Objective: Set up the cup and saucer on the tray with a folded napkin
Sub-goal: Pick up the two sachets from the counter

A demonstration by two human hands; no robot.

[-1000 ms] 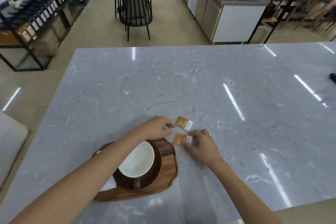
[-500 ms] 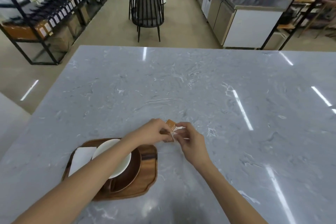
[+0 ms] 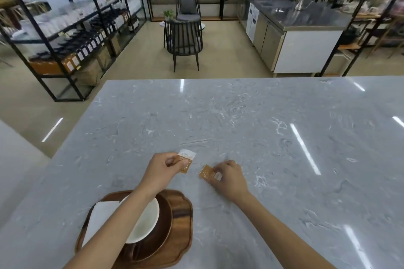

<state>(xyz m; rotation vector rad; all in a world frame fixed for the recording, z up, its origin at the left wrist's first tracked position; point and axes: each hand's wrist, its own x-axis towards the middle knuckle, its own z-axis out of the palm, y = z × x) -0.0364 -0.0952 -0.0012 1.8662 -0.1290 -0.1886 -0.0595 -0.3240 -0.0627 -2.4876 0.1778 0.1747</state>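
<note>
Pinched in the left hand (image 3: 162,168) is an orange-and-white packet (image 3: 185,160); the right hand (image 3: 227,178) pinches a second packet (image 3: 207,173), its white end hidden under the fingers; print on both is too blurred to read; the left forearm crosses the white cup (image 3: 148,220), covering part of it, on the dark saucer (image 3: 162,231); the folded napkin (image 3: 99,218) lies just beside on the wooden tray (image 3: 183,220); the tray's near edge is cut off.

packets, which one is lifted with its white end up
The left hand's packet; the right hand's packet sits low, white end under fingers.
</note>
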